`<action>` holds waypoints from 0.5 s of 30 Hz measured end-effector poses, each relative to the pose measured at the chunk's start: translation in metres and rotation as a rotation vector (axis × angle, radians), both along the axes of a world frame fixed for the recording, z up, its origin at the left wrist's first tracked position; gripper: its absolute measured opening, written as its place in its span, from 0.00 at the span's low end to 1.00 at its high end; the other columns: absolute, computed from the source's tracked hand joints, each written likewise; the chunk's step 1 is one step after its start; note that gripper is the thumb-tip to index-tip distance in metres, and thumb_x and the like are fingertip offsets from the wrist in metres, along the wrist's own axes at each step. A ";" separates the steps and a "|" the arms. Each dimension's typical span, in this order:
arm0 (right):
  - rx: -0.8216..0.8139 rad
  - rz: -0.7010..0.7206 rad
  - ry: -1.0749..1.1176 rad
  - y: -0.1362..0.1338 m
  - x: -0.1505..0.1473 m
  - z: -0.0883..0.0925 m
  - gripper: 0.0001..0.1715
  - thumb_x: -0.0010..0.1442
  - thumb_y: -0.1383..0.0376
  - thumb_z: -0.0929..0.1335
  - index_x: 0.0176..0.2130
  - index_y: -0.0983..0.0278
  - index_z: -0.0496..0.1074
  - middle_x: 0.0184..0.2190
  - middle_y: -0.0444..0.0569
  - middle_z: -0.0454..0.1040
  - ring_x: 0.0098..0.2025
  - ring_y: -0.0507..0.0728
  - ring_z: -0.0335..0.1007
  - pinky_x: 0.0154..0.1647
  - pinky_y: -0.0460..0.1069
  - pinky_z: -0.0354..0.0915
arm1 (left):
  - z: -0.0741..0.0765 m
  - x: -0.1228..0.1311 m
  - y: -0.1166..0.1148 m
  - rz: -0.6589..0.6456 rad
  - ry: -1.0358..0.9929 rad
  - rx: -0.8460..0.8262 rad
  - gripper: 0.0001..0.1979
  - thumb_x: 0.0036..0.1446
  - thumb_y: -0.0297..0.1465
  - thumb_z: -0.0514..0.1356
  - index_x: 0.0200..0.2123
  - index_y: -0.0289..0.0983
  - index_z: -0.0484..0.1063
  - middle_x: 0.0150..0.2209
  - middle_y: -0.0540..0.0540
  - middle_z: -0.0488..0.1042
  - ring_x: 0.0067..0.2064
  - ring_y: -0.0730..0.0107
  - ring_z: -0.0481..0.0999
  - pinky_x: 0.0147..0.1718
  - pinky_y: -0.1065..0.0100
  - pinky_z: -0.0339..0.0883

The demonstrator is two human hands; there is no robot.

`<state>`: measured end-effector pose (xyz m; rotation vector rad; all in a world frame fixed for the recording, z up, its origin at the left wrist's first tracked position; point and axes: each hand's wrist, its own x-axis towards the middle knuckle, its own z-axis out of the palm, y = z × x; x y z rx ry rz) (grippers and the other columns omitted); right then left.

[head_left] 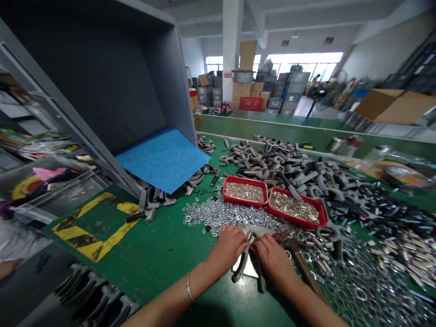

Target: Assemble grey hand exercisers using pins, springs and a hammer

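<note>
My left hand point(226, 247) and my right hand point(272, 259) meet over a dark U-shaped metal fitting point(240, 268), and both grip it. A small silver bolt point(250, 236) stands up between my hands at the top of the fitting. A flat steel plate point(250, 268) lies under my hands and is partly hidden by them. Just right of my right hand lies a hammer with a wooden handle point(301, 265). Loose silver washers and nuts point(218, 215) are spread just ahead of my left hand.
Two red trays point(244, 191) of small silver parts stand ahead on the green workbench point(160, 259), beside a large pile of dark fittings point(289, 168). A grey metal bin point(102, 77) with a blue pad point(161, 159) stands at left. A person's sleeve point(17, 240) shows at the left edge.
</note>
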<state>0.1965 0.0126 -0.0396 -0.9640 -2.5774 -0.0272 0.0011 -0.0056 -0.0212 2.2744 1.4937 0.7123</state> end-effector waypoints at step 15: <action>0.053 -0.005 -0.052 -0.006 0.000 0.001 0.13 0.68 0.72 0.60 0.37 0.66 0.72 0.33 0.53 0.74 0.36 0.60 0.67 0.37 0.55 0.68 | -0.003 0.003 0.001 -0.103 0.139 0.074 0.10 0.68 0.32 0.52 0.41 0.38 0.73 0.39 0.46 0.75 0.45 0.62 0.69 0.49 0.58 0.56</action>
